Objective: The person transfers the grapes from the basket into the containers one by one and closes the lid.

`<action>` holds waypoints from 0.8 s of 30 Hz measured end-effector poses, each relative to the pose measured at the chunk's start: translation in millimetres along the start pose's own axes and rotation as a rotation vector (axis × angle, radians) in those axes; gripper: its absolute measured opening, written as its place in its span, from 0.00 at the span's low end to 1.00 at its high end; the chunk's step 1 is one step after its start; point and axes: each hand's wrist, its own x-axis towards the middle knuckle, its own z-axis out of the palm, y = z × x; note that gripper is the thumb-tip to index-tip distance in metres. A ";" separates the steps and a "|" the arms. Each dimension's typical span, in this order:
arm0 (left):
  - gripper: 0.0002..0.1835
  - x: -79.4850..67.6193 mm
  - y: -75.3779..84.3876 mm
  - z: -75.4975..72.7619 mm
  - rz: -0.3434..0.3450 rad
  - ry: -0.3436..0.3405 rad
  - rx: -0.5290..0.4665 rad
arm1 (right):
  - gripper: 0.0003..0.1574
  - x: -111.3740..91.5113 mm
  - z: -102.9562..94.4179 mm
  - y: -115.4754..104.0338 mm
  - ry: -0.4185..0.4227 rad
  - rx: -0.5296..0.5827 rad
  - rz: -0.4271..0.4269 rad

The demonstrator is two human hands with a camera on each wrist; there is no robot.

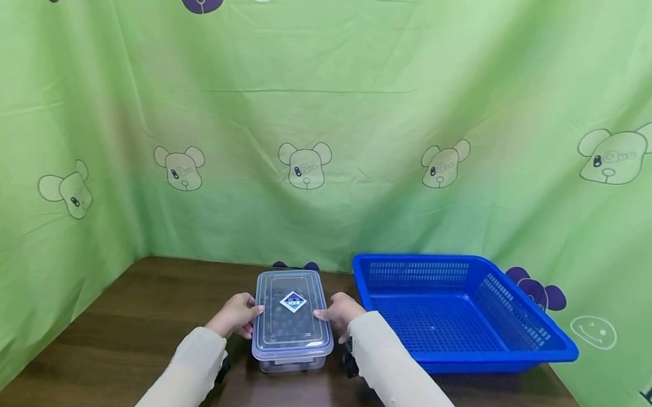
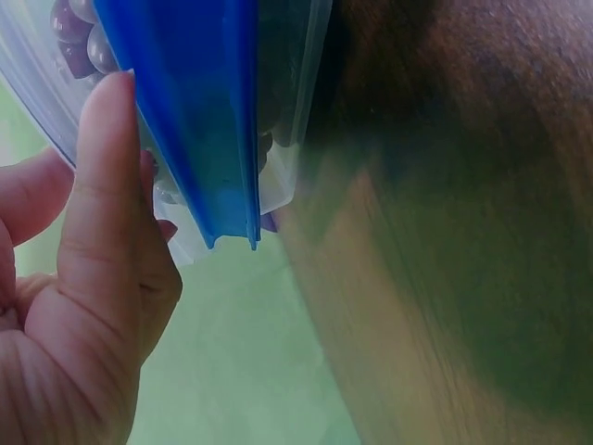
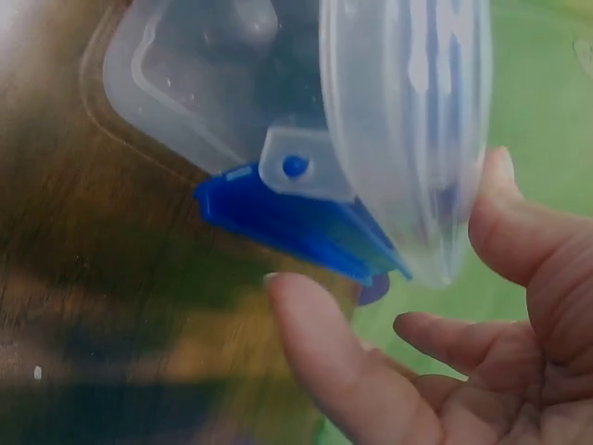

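Observation:
A clear plastic food box (image 1: 285, 367) with a translucent lid (image 1: 293, 326) and a diamond-shaped label stands on the table. Round dark pieces (image 2: 102, 46) show through its wall; I cannot tell their kind. At its left side my left hand (image 1: 239, 315) pinches the lid's rim, thumb on top and a finger beneath, beside a blue handle (image 2: 195, 111). My right hand (image 1: 344, 313) is at the right side: its thumb touches the lid edge, while the other fingers are spread apart from the box. Another blue handle (image 3: 278, 218) hangs there, hinged to the box.
To the right of the box stands a large blue plastic basket (image 1: 461, 357) with perforated walls. Green printed cloth (image 1: 303, 227) hangs behind and on both sides of the brown wooden table (image 1: 134, 341).

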 end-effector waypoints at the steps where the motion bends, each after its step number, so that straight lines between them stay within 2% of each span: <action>1: 0.11 0.0 0.2 0.0 -0.001 -0.002 0.001 | 0.42 -0.1 -0.9 0.3 -0.003 -0.015 0.010; 7: 0.11 0.5 0.4 -0.6 -0.007 -0.009 0.011 | 0.43 -0.8 -3.3 -0.6 -0.016 -0.090 0.006; 14: 0.11 0.9 -1.5 -0.3 -0.009 -0.014 0.003 | 0.35 -6.1 -0.7 -0.3 -0.062 0.087 0.081; 19: 0.11 1.6 -3.1 1.2 -0.017 -0.015 -0.003 | 0.23 -5.3 2.5 1.7 -0.097 0.116 0.075; 24: 0.10 2.1 -1.7 -0.7 -0.009 -0.010 0.002 | 0.19 -1.1 4.1 0.6 -0.131 0.168 0.070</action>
